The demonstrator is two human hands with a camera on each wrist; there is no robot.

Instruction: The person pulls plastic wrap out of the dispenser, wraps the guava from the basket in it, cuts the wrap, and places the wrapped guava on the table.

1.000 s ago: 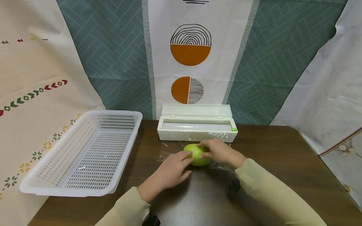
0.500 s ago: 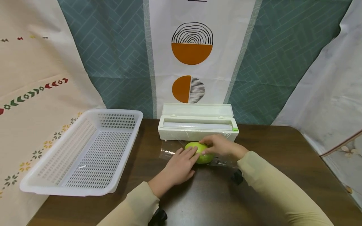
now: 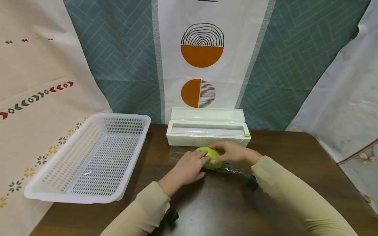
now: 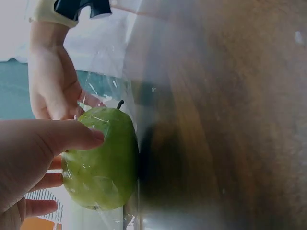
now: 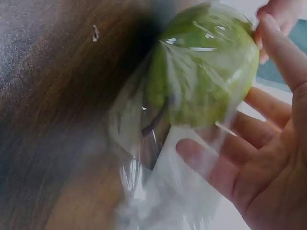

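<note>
A green pear (image 3: 211, 156) with a dark stem sits on the table in front of the cling film dispenser (image 3: 208, 140). Clear cling film (image 5: 139, 187) covers it and hangs wrinkled past its stem end. My left hand (image 3: 190, 167) lays its fingers over the pear's left side. In the left wrist view, the thumb (image 4: 72, 135) overlaps the wrapped pear. From the right, my right hand (image 3: 233, 152) holds the pear between thumb and fingers; its spread fingers (image 5: 211, 163) are behind the film in the right wrist view.
The white dispenser stands with its lid (image 3: 208, 115) raised, showing a roll of film (image 3: 208, 131) and a green slider (image 3: 246, 135). A white perforated basket (image 3: 118, 191) is at the left of the dark wooden table (image 3: 224, 206). Patterned cloths (image 3: 268, 88) hang behind.
My left hand has moved right and slightly forward, its fingers reaching further over the pear. My right hand stays on the pear's right side. The head view has shifted slightly.
</note>
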